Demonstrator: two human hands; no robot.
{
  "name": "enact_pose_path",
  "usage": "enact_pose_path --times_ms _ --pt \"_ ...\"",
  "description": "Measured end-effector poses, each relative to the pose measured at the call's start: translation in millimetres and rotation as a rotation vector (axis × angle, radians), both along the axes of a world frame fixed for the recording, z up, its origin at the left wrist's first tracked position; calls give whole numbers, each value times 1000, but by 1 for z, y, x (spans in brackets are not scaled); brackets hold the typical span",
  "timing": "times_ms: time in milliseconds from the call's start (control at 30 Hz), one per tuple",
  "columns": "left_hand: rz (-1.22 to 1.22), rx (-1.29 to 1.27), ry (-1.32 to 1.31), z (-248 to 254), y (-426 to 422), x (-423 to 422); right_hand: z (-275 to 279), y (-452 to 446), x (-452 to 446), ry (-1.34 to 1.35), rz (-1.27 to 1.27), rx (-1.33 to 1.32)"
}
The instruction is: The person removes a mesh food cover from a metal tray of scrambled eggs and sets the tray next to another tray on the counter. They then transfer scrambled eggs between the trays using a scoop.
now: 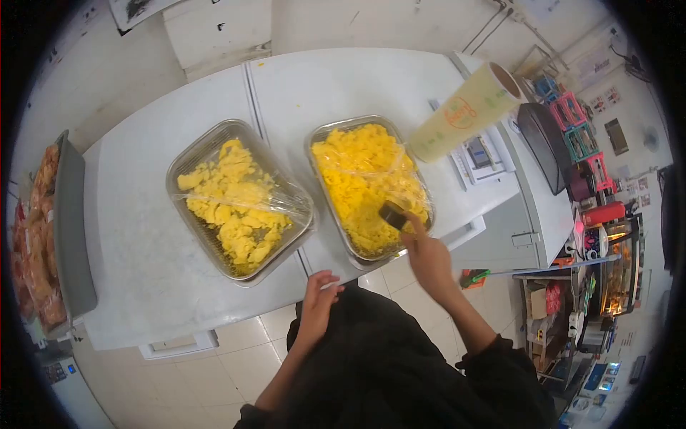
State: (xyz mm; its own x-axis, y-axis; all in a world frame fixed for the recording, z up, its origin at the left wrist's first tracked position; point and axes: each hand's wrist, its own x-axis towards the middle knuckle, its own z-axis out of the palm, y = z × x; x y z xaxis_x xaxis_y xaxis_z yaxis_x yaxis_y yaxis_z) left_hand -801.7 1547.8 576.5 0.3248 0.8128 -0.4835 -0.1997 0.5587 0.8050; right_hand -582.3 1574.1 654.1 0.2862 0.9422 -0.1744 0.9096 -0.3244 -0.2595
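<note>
My right hand (427, 261) grips a dark, flat-ended utensil (392, 214) whose exact kind I cannot make out. Its end is over the lower right part of a metal tray (311, 146) filled with bright yellow crumbly food (361, 161). Clear plastic film (396, 168) lies across part of that food. Near the table's front edge is my left hand (319, 300), its fingers loosely bent and apart, holding nothing. Up and to its left stands a second metal tray (187, 156) with paler yellow lumps (246, 232), partly covered by clear film (286, 204).
A large roll of plastic wrap (461, 114) stands beyond the right tray, beside a white scale (486, 157). At the far left, a grey bin (77, 236) holds bagged food (44, 243). Coloured baskets (568, 111) and crowded shelves (547, 314) are on the right.
</note>
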Motion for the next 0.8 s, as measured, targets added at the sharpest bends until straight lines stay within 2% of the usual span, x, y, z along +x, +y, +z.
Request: enact_pose_path --times_ms 67,133,200,300,433,567,733,800 --pt "-80 54 -1 -8 7 26 -16 7 -11 -173 79 33" --pt "-131 -28 21 -19 12 48 -31 13 -17 -272 142 73" --pt "-82 -27 9 -18 14 65 -34 19 -27 -514 280 39" --pt "-37 -25 -6 -21 14 76 -36 28 -27 -484 410 -74" --pt "1 69 18 -29 14 80 -32 31 -7 -428 604 -79" --pt "36 87 19 -29 11 84 -32 40 8 -312 678 -148" --pt "99 137 -45 -32 8 86 -21 57 21 -58 735 -388" --pt "95 134 -35 -32 7 86 -22 58 19 -65 750 -416"
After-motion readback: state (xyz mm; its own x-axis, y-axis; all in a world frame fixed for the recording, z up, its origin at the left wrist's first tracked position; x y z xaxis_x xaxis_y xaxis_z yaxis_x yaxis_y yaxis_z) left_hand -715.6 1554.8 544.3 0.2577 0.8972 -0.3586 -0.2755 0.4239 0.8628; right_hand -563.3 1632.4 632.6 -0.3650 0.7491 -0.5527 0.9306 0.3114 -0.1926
